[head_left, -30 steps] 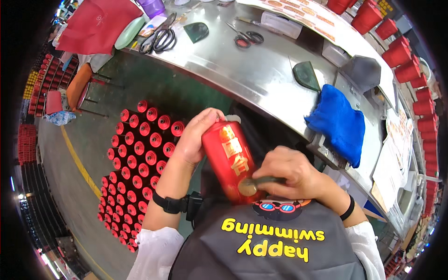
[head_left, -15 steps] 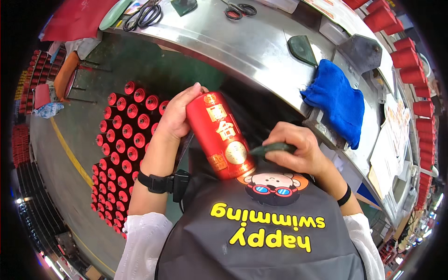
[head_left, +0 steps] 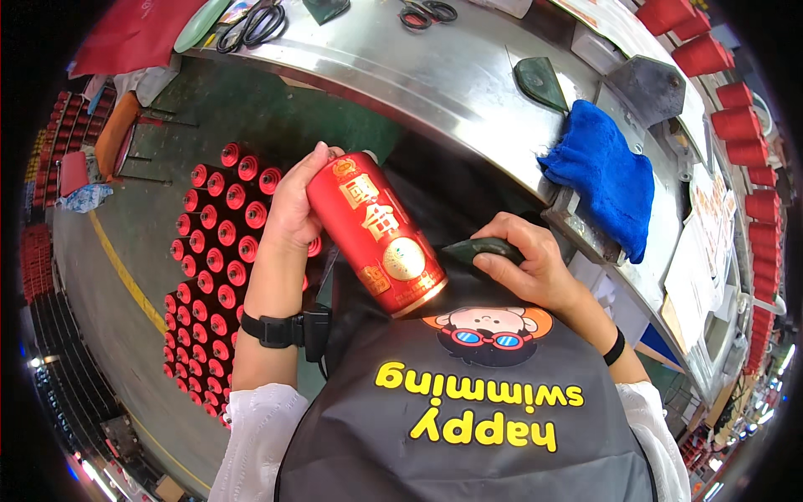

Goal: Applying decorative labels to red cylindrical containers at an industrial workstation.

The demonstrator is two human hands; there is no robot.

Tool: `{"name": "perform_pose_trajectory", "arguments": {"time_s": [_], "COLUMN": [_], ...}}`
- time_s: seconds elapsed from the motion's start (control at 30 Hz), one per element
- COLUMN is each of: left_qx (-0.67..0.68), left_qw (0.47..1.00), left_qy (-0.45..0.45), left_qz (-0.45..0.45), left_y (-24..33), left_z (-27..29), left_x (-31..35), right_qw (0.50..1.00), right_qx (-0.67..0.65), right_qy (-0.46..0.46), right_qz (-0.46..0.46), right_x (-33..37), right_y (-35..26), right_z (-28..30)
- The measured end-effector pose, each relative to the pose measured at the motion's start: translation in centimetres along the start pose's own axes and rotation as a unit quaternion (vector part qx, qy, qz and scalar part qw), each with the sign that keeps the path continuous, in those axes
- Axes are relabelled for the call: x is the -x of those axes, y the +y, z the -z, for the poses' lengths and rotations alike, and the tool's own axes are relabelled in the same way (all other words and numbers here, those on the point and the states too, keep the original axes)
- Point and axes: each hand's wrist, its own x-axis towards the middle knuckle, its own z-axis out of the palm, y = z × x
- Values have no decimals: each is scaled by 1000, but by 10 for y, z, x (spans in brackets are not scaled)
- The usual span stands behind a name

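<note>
My left hand [head_left: 294, 201] is closed around the upper end of a red bottle [head_left: 355, 222] with gold labels and a round gold emblem. The bottle tilts over my lap, its base toward my lower right. In my right hand [head_left: 539, 263] is a dark green, flat, pointed scraper [head_left: 481, 248], pinched between thumb and fingers. Its tip points left at the bottle's lower side, with a small gap between them. A dark apron [head_left: 468, 402] with a cartoon print lies beneath both.
A steel table [head_left: 393, 63] curves ahead, bearing scissors [head_left: 253, 27], a second pair of scissors [head_left: 427, 12], a green scraper pad [head_left: 540, 82] and a blue cloth [head_left: 600, 180]. Many red-topped bottles [head_left: 226, 263] stand on the floor at left. Red containers [head_left: 740, 125] line the far right.
The bottle has shifted left with my left hand and tilts a little more. The scraper's tip, earlier at the bottle's side, is now apart from it, and my right hand has turned slightly.
</note>
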Motion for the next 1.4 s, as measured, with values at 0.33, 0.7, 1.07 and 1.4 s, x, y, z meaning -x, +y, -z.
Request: {"name": "perform_pose_trajectory", "arguments": {"time_s": [0.33, 0.7, 1.07, 1.4], "left_qx": [-27, -21, -70, -77], "left_qw": [996, 994, 989, 989], "left_qy": [68, 74, 111, 105], "left_qz": [-49, -77, -74, -74], "left_y": [22, 35, 38, 41], "left_z": [-5, 1, -17, -16], "left_x": [2, 12, 16, 19], "right_qw": [995, 995, 996, 997], "right_qx": [40, 36, 17, -32], "right_qy": [-87, -28, -30, -48], "right_qz": [1, 89, 85, 57], "right_x": [-14, -40, -37, -33], "right_y": [8, 8, 12, 21], "right_z": [-18, -34, -35, -35]}}
